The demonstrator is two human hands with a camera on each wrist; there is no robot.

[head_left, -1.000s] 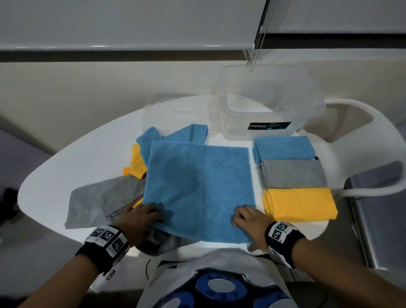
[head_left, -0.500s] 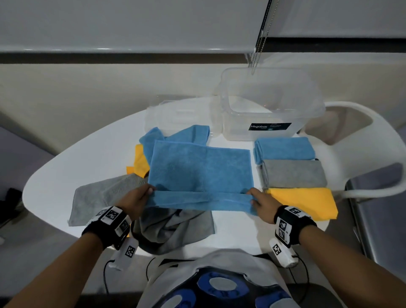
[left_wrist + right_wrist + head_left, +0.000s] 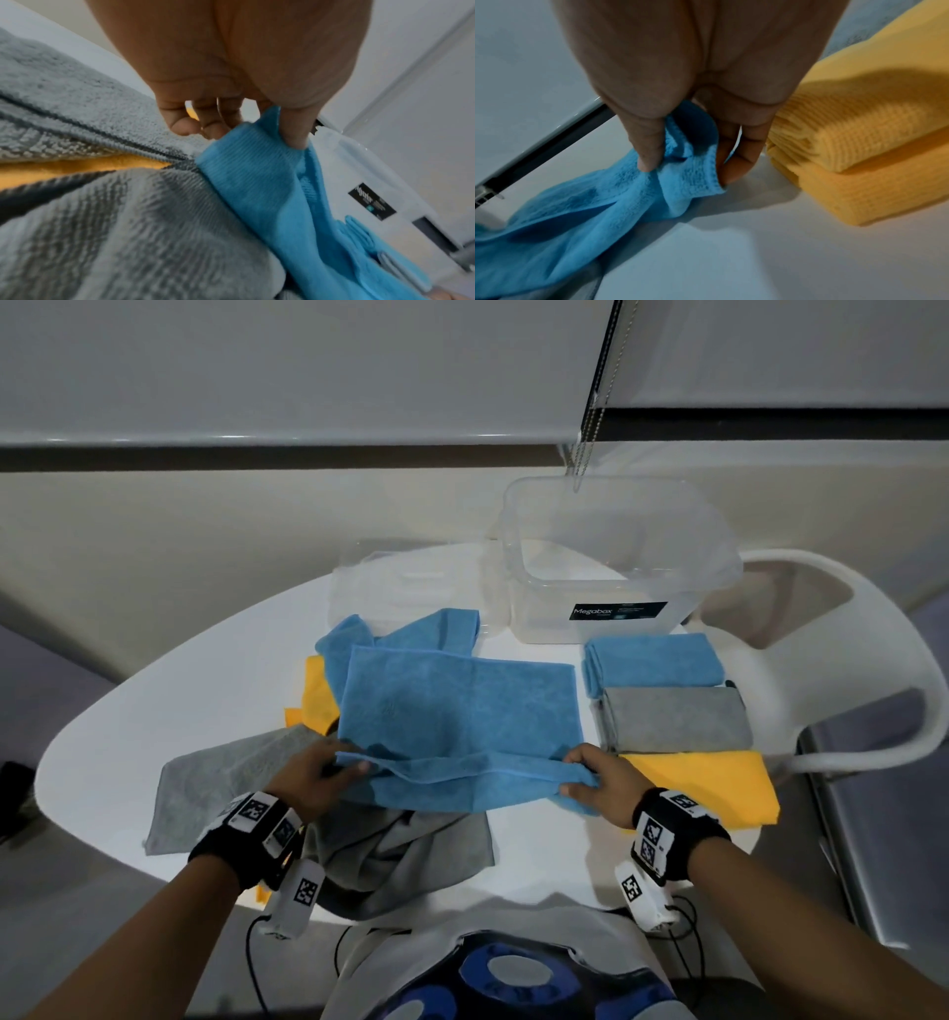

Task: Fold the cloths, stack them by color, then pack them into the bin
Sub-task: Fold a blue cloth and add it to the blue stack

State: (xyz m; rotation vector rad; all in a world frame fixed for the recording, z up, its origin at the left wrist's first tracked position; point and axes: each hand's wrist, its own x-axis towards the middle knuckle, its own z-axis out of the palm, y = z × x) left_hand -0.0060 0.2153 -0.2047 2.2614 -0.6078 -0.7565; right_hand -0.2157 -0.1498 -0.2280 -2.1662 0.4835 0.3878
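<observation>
Left hand (image 3: 316, 775) and right hand (image 3: 598, 780) each pinch a near corner of the blue cloth (image 3: 457, 711), lifted mid-counter (image 3: 128, 711); uneven pull could skew the fold, or drag the loose grey cloth (image 3: 411, 855) underneath

Three folded stacks (image 3: 672, 716) lie right of the spread cloth (image 3: 457, 711), with the bin (image 3: 616, 557) behind them.

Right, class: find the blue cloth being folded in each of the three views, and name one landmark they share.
Head: blue cloth centre table, near edge lifted by both hands.
Left wrist: lower right, pinched by the left hand.
Right wrist: lower left, pinched by the right hand.
Shared landmark: the cloth itself.
</observation>
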